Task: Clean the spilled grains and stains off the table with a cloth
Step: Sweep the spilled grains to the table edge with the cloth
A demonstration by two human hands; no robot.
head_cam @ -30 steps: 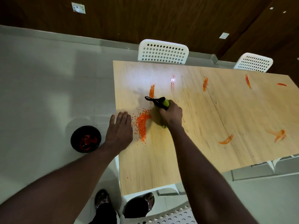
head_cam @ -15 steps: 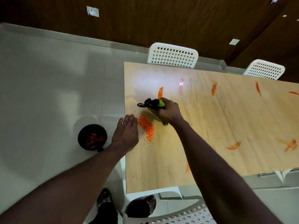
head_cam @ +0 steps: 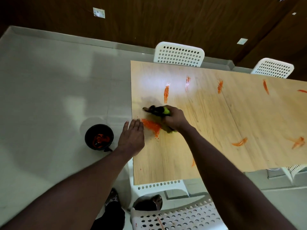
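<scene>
Right hand (head_cam: 174, 118) fingers clamp a bunched green cloth (head_cam: 160, 111) at three o'clock of the orange grains (head_cam: 151, 126). The left hand (head_cam: 132, 138), fingers straight and together, lies at the counter (head_cam: 166, 163) edge at nine o'clock, probably to catch them.

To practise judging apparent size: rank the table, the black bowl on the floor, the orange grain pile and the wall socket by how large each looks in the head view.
1. table
2. black bowl
3. orange grain pile, somewhat smaller than the bowl
4. wall socket, smallest; it is farthest away, so only its look is ranked
</scene>
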